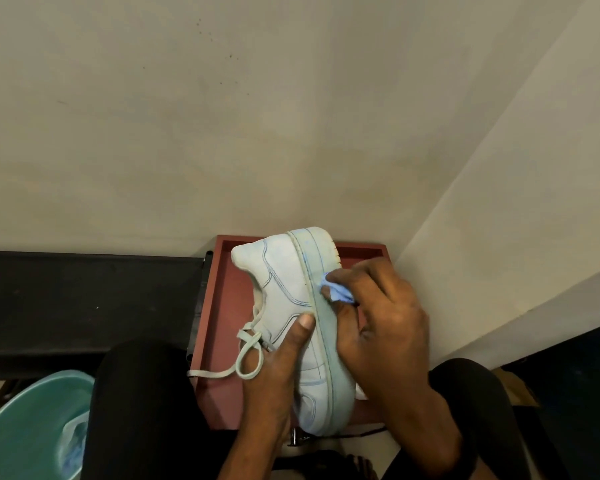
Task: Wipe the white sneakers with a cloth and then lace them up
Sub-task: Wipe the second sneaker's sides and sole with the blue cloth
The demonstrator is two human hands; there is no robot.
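Left hand (274,370) grips sneaker (284,284), right hand (385,327) presses cloth (338,294) against it.

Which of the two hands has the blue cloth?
The right hand: it pinches the cloth against the sole edge of the sneaker. The left hand has no cloth and only grips the sneaker, thumb on its side.

one white sneaker (288,292) in view, with one lace (208,374) trailing from it in one loop; one blue cloth (338,292); two hands, the left hand (271,372) and the right hand (385,323); one red tray (219,323); one teal basin (21,420); one black bench (84,296); two knees in black trousers, the left knee (142,393) and the right knee (475,400)
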